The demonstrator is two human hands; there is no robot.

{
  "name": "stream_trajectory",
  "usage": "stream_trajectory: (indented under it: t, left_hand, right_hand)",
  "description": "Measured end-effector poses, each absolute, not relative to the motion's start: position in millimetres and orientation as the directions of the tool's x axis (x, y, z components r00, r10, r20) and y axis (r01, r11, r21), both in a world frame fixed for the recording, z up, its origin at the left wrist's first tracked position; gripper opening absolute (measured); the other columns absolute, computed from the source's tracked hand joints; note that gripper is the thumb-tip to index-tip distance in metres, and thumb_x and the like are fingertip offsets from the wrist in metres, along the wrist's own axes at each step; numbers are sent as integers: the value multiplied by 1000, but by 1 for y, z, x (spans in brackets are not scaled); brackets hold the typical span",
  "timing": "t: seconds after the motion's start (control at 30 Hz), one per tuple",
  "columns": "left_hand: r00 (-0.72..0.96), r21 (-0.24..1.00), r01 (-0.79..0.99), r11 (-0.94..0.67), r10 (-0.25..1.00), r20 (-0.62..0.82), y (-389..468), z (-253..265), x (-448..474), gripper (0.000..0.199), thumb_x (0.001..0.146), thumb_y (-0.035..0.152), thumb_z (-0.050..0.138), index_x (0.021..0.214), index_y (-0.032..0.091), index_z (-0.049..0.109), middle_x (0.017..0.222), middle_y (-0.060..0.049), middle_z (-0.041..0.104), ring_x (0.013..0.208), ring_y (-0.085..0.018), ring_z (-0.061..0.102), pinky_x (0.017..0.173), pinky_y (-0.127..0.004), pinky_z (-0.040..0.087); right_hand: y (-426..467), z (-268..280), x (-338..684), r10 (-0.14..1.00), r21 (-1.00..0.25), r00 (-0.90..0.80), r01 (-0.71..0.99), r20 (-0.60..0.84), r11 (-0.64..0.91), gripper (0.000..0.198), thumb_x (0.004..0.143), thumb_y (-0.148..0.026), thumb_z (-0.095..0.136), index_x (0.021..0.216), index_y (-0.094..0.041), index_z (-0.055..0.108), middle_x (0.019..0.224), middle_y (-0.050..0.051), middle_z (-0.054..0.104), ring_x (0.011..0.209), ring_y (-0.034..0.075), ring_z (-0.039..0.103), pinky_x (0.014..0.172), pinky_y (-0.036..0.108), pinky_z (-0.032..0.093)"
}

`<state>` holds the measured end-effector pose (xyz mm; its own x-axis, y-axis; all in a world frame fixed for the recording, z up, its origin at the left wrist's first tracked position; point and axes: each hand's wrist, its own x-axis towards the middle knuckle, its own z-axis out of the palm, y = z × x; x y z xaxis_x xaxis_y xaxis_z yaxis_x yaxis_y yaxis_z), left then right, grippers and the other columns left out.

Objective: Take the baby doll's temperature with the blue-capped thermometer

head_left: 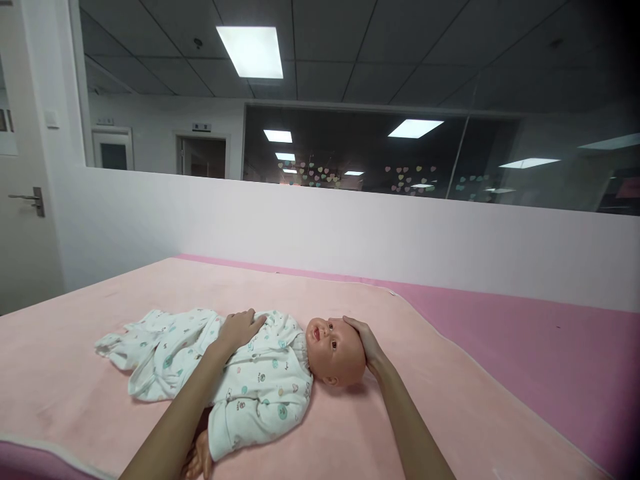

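Observation:
A baby doll (336, 353) lies on its back, its head toward the right and its legs toward the left. It wears a white outfit (265, 380) with a small printed pattern. My left hand (243, 330) rests flat on the doll's middle, fingers stretched over the cloth. Against the crown of the doll's head lies my right hand (364, 340), its palm and fingers curved along the side without wrapping round it. One doll hand (200, 457) shows from the near sleeve, partly behind my left forearm.
Under the doll is a peach blanket (440, 407) spread over a pink mat (550, 347). A white half wall (300, 227) with a large window above it stands behind. At the far left is a door (25, 253) with a metal handle.

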<state>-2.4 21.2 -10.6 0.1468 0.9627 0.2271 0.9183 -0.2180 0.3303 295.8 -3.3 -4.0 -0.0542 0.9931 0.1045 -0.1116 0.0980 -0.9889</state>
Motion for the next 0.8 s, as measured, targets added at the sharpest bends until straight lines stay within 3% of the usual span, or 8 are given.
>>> stream_trajectory:
  t: [0.33, 0.47, 0.57, 0.67, 0.8]
  left_hand:
    - [142, 329, 921, -210, 965, 219, 19, -9, -2, 50, 80, 56, 16, 77, 17, 47, 87, -11, 63, 85, -25, 58, 76, -36, 36]
    - [137, 328, 922, -204, 967, 216, 19, -8, -2, 49, 80, 56, 17, 77, 17, 47, 87, -11, 63, 85, -25, 57, 77, -36, 36]
    - [144, 335, 917, -215, 964, 224, 18, -8, -2, 48, 80, 55, 16, 76, 18, 46, 83, -10, 63, 83, -24, 58, 77, -35, 36]
    - [150, 336, 915, -224, 961, 232, 18, -9, -2, 48, 80, 56, 16, 75, 18, 45, 82, -9, 62, 81, -23, 58, 76, -34, 37]
    - [152, 332, 915, -229, 958, 242, 21, -11, -3, 49, 80, 56, 15, 74, 18, 45, 83, -10, 63, 81, -24, 57, 76, -35, 37]
  right_hand:
    - [0, 0, 295, 979, -981, 82, -44, 187, 191, 36, 65, -36, 62, 98, -23, 63, 126, -1, 48, 120, 19, 39, 103, 33, 29]
    - [-4, 3, 293, 985, -980, 34, -93, 171, 174, 37, 65, -35, 60, 98, -19, 62, 112, 3, 59, 112, 21, 47, 98, 34, 34]
    - [-8, 3, 292, 990, -985, 7, -101, 141, 141, 30, 66, -37, 57, 86, -16, 65, 99, 5, 64, 103, 23, 53, 92, 33, 39]
    - [-10, 2, 293, 997, -993, -8, -94, 75, 74, 30, 66, -43, 57, 70, -15, 63, 85, 6, 66, 90, 24, 58, 79, 33, 44]
    - [-8, 0, 294, 996, -992, -8, -100, 84, 83, 31, 65, -44, 58, 69, -14, 63, 80, 6, 66, 85, 23, 59, 76, 32, 45]
